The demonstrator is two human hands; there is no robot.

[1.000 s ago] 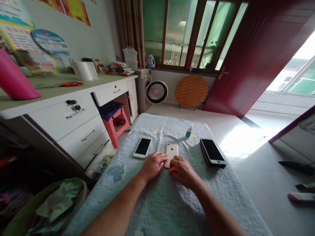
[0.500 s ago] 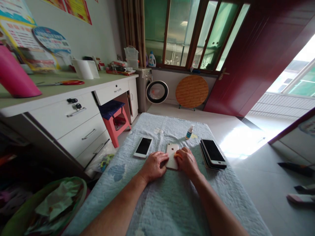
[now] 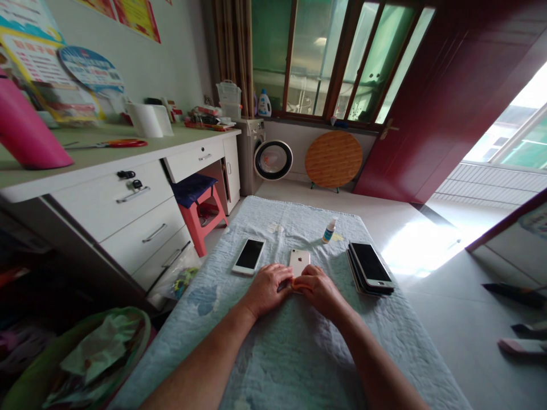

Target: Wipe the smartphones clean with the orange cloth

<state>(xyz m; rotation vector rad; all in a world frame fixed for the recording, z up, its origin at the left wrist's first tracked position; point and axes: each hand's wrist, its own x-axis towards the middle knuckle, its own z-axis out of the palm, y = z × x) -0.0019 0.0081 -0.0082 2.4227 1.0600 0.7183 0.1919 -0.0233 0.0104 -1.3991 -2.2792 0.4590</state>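
A pale smartphone (image 3: 300, 259) lies back up on the cloth-covered table, its dark apple logo showing. My left hand (image 3: 270, 286) grips its lower left edge, fingers close together. Over the lower part of the phone, my right hand (image 3: 318, 289) is closed on a small orange cloth (image 3: 300, 282) that touches the phone's back. Most of the cloth is hidden by the fingers. A small spray bottle (image 3: 329, 231) with a blue label stands beyond the phone. To the left lies a white smartphone (image 3: 249, 255), dark screen up.
Several devices are stacked on the right, a white one with a dark screen (image 3: 371, 263) on top. A quilted pale blue cloth (image 3: 273, 353) covers the table. A desk with drawers (image 3: 128, 199), a red stool (image 3: 200, 219) and a green basket (image 3: 143, 324) are on the left.
My right hand has moved left and nearer to me across the phone with the orange cloth, covering its lower part. My left hand stays at the phone's edge.
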